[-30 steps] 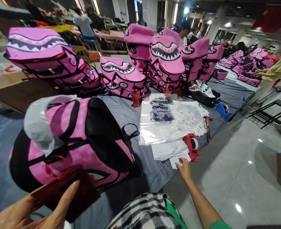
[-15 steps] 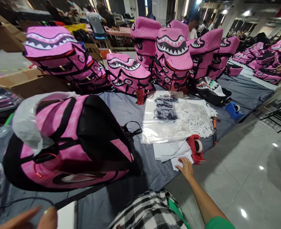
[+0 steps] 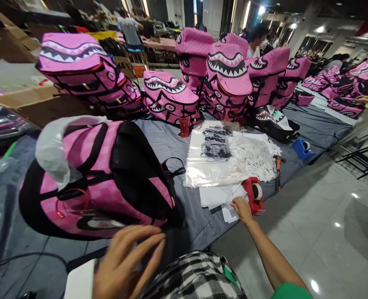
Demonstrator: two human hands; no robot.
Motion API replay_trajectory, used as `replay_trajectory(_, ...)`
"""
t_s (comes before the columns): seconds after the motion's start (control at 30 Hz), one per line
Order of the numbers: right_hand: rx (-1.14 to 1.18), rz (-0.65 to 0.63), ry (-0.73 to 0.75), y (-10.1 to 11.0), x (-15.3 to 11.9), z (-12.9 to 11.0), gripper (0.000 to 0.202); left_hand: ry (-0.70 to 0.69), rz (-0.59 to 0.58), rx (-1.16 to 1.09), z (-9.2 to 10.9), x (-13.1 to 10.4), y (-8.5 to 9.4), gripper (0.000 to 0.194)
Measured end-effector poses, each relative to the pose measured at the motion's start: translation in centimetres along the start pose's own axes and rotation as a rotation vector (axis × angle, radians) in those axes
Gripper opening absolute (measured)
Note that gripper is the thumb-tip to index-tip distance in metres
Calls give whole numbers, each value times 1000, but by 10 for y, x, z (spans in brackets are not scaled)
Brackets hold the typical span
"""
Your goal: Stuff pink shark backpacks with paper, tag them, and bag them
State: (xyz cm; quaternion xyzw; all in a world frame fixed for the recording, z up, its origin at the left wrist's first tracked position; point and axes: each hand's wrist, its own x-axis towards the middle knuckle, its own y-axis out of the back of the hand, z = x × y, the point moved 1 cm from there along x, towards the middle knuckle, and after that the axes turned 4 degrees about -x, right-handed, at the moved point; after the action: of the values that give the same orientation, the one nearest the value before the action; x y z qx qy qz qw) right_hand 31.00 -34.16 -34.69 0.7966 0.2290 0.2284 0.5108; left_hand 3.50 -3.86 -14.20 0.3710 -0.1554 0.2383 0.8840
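Note:
My right hand [image 3: 242,209] rests at the near edge of the loose white paper sheets [image 3: 216,195], its fingers bent and closed on a small sheet of paper [image 3: 229,214] there. The fingertips are partly hidden. Right beside it is a red tape dispenser [image 3: 256,195] with a roll of tape. My left hand [image 3: 129,259] hovers in front of the pink and black backpack [image 3: 130,166], fingers apart and slightly bent, holding nothing. White wrapping [image 3: 51,153] is around the backpack's handle, and a red loop tag [image 3: 60,214] hangs on its side.
Clear plastic bags [image 3: 199,162] and a heap of white tags [image 3: 258,160] lie mid-table. Behind stand stacks of pink shark-mouth backpacks [image 3: 227,68]. An orange-handled hammer [image 3: 277,172], a blue tape dispenser [image 3: 302,148] and a white box [image 3: 79,282] are also here. Other people work farther back.
My left hand has come in from the lower left corner to in front of the backpack. The right hand's fingers have drawn together at the paper. The view has shifted slightly.

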Motion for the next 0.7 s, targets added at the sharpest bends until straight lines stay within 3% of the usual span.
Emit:
replay_trajectory(0.07, 6, -7, 80, 16, 11, -22, 37, 44, -246, -225, 10, 16, -33, 19)
replay_trajectory(0.13, 46, -32, 157, 36, 20, -55, 33, 178, -437, -412, 12, 27, -66, 36)
replay_trajectory(0.23, 309, -182, 233, 74, 31, -113, 31, 350, -476, -623, 6, 37, -106, 88)
replay_trajectory(0.3, 535, -330, 216, 102, 37, -145, 29, 449, -423, -761, 4, 41, -121, 77)
replay_trajectory(0.37, 702, -464, 116, 126, 42, -163, 32, 552, -364, -890, 7, 42, -125, 52)
replay_trajectory(0.5, 927, -623, -39, 148, 42, -171, 53, 624, -225, -1056, 17, 39, -108, 46)
replay_trajectory(0.57, 985, -545, -78, 146, 37, -175, 57, 595, -182, -1053, 19, 35, -97, 43)
replay_trajectory(0.63, 1002, -369, -143, 142, 32, -184, 57, 539, -176, -964, 20, 28, -85, 42)
replay_trajectory(0.7, 956, -165, -173, 142, 27, -195, 56, 380, -152, -764, 20, 19, -68, 38)
